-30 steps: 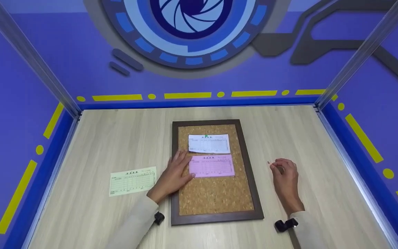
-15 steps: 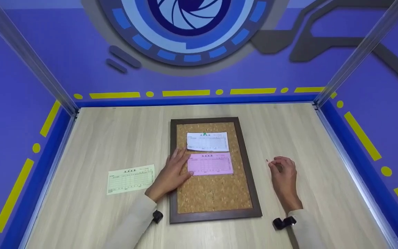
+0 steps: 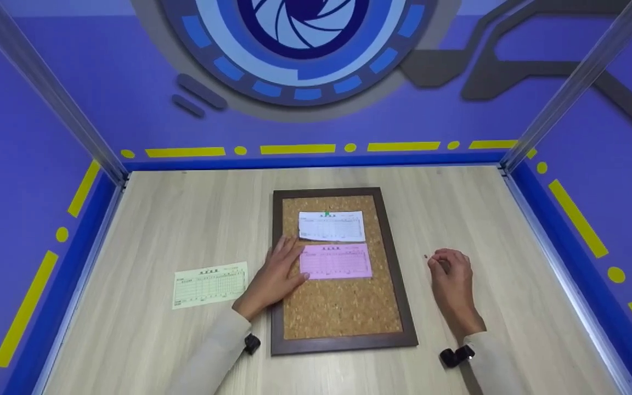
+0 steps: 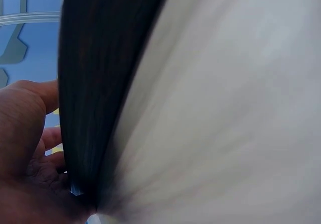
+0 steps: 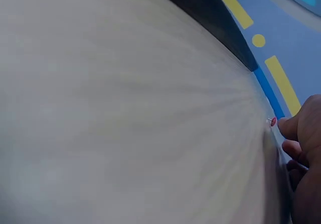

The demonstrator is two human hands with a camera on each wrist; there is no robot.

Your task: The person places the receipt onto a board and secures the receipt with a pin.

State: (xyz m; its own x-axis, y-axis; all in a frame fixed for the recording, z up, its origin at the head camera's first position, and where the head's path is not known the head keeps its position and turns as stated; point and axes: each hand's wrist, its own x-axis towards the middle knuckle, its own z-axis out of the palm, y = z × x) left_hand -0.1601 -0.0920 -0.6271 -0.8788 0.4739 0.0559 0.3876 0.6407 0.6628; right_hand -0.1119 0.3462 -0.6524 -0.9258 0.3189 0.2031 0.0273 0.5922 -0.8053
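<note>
A pale wooden table (image 3: 173, 219) fills the lower frame. At centre lies a cork board (image 3: 343, 307); the left hand (image 3: 275, 274) rests flat, fingers straight, on its pink slip (image 3: 336, 261). Right of centre, the right hand (image 3: 450, 274) pinches a red pushpin (image 3: 426, 256) with curled fingers.

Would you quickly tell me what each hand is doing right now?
Left hand: open, flat on the pink slip.
Right hand: fingers curled at a red pushpin; grip unclear.

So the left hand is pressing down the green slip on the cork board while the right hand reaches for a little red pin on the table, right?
Not quite: in the head view the left hand presses the pink slip on the cork board. The green slip lies untouched on the table. The right hand is indeed at the red pin.
</note>
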